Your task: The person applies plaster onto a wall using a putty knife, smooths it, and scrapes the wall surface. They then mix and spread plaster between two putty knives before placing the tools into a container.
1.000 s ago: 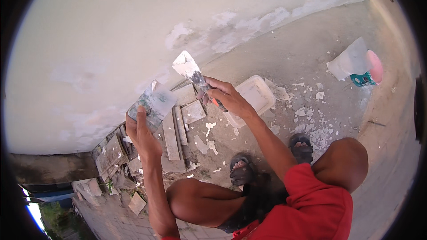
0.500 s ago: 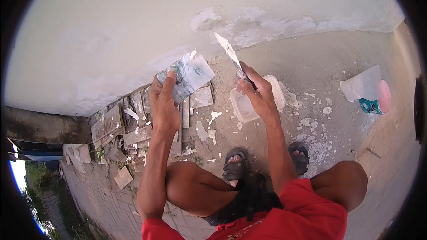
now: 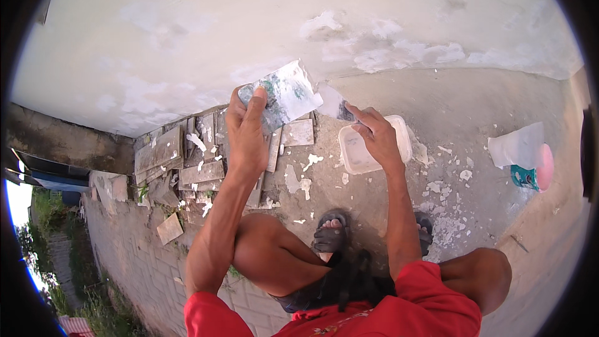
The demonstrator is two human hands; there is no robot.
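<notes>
My left hand (image 3: 248,128) grips a flat rectangular plate (image 3: 288,95) smeared with white and greenish filler, its thumb on top. Closed around the dark handle of a putty knife (image 3: 331,101) is my right hand (image 3: 377,137). The knife's pale blade lies at the plate's right edge, seemingly touching it. Beyond both tools rises a whitish wall (image 3: 206,37) with rough white patches (image 3: 409,55) along its lower part. Below my right hand a white plastic tub (image 3: 359,153) rests on the ground, partly covered by the hand.
Broken tiles and boards (image 3: 165,153) are piled against the wall at left. Paint flakes (image 3: 444,228) litter the concrete around my sandalled feet (image 3: 329,237). Toward the right lies a tipped pink and green bucket (image 3: 541,168) beside a translucent sheet (image 3: 515,145).
The putty knife has swung down from pointing up at the wall to the plate's right edge, its blade now turned flat. The plate has shifted slightly right in view.
</notes>
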